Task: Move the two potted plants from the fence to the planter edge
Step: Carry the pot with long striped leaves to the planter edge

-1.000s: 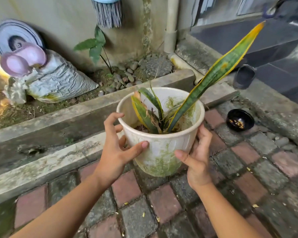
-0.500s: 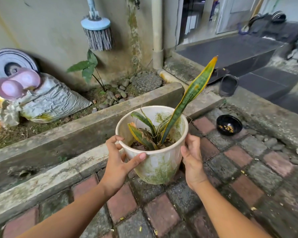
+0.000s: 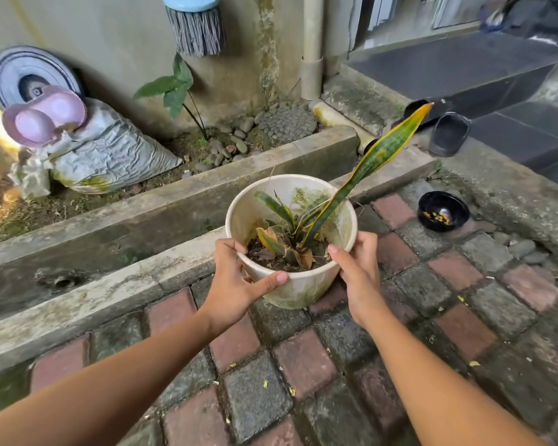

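A cream pot [image 3: 298, 288] stained with green algae holds a snake plant [image 3: 364, 175] with one long yellow-edged leaf leaning to the right. My left hand [image 3: 236, 278] grips the pot's left rim and my right hand [image 3: 356, 268] grips its right rim. The pot is low over the brick paving, right beside the concrete planter edge [image 3: 116, 284]; I cannot tell whether it touches the ground. No second potted plant is in view.
Behind the edge runs a concrete trough and a soil bed with stones, a small leafy plant [image 3: 174, 88] and a grey sack [image 3: 110, 156]. A black bowl [image 3: 442, 211] lies on the paving at right. Sandals [image 3: 450, 133] sit near the dark step.
Both hands have lowered the pot toward the paving and brought it closer to the planter edge. My grip has shifted up from the pot's sides to its rim.
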`<state>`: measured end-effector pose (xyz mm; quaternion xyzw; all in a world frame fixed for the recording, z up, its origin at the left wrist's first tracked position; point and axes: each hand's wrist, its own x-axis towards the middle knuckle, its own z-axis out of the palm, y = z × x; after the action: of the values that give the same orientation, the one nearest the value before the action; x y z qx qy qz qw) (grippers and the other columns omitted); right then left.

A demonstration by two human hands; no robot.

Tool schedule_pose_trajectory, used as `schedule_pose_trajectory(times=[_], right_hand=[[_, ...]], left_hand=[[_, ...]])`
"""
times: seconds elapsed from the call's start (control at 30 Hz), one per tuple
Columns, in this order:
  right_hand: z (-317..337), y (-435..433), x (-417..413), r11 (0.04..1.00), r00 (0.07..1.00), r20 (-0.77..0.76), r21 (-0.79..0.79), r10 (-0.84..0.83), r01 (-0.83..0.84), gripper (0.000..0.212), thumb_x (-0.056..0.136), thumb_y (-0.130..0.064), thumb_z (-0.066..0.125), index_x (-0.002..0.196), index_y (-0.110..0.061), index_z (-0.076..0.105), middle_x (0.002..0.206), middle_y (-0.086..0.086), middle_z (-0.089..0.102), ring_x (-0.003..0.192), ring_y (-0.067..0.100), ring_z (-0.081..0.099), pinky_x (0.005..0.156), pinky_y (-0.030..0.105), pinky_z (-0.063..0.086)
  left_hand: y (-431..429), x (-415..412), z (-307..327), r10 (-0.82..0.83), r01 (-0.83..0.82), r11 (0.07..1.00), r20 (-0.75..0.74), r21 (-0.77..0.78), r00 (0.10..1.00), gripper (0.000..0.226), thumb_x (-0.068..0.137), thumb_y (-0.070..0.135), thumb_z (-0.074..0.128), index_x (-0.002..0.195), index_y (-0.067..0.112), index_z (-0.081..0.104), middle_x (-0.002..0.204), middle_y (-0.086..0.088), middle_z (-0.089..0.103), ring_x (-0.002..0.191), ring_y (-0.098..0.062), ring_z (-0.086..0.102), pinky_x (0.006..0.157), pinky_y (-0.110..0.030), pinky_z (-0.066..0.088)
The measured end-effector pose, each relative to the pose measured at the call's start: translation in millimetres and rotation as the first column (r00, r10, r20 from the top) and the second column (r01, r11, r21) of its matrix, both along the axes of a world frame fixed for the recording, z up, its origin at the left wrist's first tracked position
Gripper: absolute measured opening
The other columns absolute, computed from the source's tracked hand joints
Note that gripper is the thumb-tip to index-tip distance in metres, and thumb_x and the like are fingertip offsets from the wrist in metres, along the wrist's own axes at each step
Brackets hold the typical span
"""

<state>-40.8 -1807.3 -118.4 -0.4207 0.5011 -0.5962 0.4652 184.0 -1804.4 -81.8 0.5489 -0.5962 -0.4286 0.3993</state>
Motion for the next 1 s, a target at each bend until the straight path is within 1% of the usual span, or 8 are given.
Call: schedule_pose_trajectory(times=[0.37, 0.5, 0.6, 0.7, 0.73, 0.83, 0.9, 1.0], right_hand=[[-14, -13, -6, 0.998, 0.992, -0.114, -0.013, -0.056, 0.055, 0.030, 0.084, -0.047, 0.064, 0.108, -0.045, 0.048, 0.125, -0.001, 0.064, 0.102, -0.006, 0.065, 0.083, 0.018, 0.054], [-9, -21, -18, 0.996, 0.987, -0.133, -0.003, -0.085, 0.085, 0.020, 0.083, -0.047, 0.062, 0.100, -0.052, 0.052, 0.116, -0.008, 0.068, 0.097, -0.005, 0.066, 0.086, 0.033, 0.053], [-3, -26, -29, 0.998, 0.989, -0.139, 0.033, -0.047, 0.053, 0.019, 0.081, -0.048, 0.061, 0.098, -0.053, 0.055, 0.113, -0.010, 0.072, 0.102, 0.008, 0.068, 0.099, 0.054, 0.056], [5, -27, -36, 0.998, 0.983, -0.180, 0.046, -0.024, 0.033, 0.018, 0.082, -0.050, 0.060, 0.098, -0.054, 0.056, 0.108, -0.017, 0.075, 0.105, 0.008, 0.068, 0.105, 0.056, 0.053], [6, -26, -37, 0.998, 0.982, -0.190, 0.046, -0.026, 0.035, 0.019, 0.084, -0.048, 0.060, 0.103, -0.051, 0.057, 0.111, -0.016, 0.075, 0.109, 0.010, 0.068, 0.106, 0.056, 0.052], [8, -26, -35, 0.996, 0.977, -0.208, 0.057, -0.053, 0.066, 0.030, 0.092, -0.040, 0.057, 0.121, -0.034, 0.058, 0.121, -0.004, 0.072, 0.113, 0.016, 0.068, 0.103, 0.053, 0.054], [6, -25, -32, 0.995, 0.964, -0.252, 0.032, -0.088, 0.099, 0.031, 0.096, -0.041, 0.054, 0.125, -0.029, 0.056, 0.115, -0.008, 0.071, 0.103, 0.002, 0.068, 0.088, 0.036, 0.059], [-1, -18, -28, 0.994, 0.971, -0.212, -0.020, -0.109, 0.107, 0.046, 0.099, -0.044, 0.058, 0.139, -0.026, 0.044, 0.134, -0.001, 0.068, 0.109, -0.008, 0.067, 0.081, 0.009, 0.053]], left_hand=[[-9, -10, -7, 0.007, -0.003, 0.999, 0.092, -0.038, 0.996, 0.072, 0.061, 0.062, 0.082, 0.099, 0.037, 0.026, 0.131, -0.034, 0.039, 0.125, -0.051, 0.046, 0.108, -0.067, 0.045], [-8, -22, -17, 0.022, -0.019, 0.998, 0.056, -0.052, 0.998, 0.085, 0.054, 0.083, 0.084, 0.099, 0.040, 0.026, 0.125, -0.017, 0.037, 0.122, -0.043, 0.046, 0.109, -0.065, 0.047], [-9, -32, -24, 0.065, -0.057, 0.993, 0.082, -0.101, 0.994, 0.086, 0.050, 0.090, 0.080, 0.097, 0.042, 0.026, 0.112, 0.003, 0.031, 0.111, -0.012, 0.041, 0.103, -0.037, 0.045], [-9, -39, -26, 0.065, -0.052, 0.993, 0.121, -0.104, 0.990, 0.077, 0.054, 0.080, 0.077, 0.096, 0.042, 0.026, 0.107, 0.017, 0.026, 0.105, 0.019, 0.030, 0.095, -0.003, 0.032], [-8, -39, -24, 0.051, -0.040, 0.995, 0.130, -0.089, 0.990, 0.074, 0.056, 0.079, 0.075, 0.097, 0.042, 0.026, 0.106, 0.017, 0.026, 0.105, 0.017, 0.030, 0.092, 0.003, 0.029], [-8, -28, -19, -0.036, 0.037, 0.999, 0.104, -0.009, 0.994, 0.065, 0.066, 0.073, 0.074, 0.103, 0.043, 0.030, 0.118, 0.008, 0.034, 0.124, -0.011, 0.039, 0.112, -0.017, 0.040], [-12, -16, -13, -0.140, 0.139, 0.989, 0.013, 0.058, 0.990, 0.061, 0.077, 0.058, 0.078, 0.114, 0.042, 0.032, 0.141, -0.008, 0.038, 0.144, -0.033, 0.044, 0.114, -0.044, 0.053], [-21, -3, -1, -0.162, 0.171, 0.983, -0.124, 0.064, 0.979, 0.065, 0.084, 0.028, 0.087, 0.120, 0.040, 0.033, 0.147, -0.011, 0.042, 0.152, -0.043, 0.042, 0.121, -0.059, 0.045]])
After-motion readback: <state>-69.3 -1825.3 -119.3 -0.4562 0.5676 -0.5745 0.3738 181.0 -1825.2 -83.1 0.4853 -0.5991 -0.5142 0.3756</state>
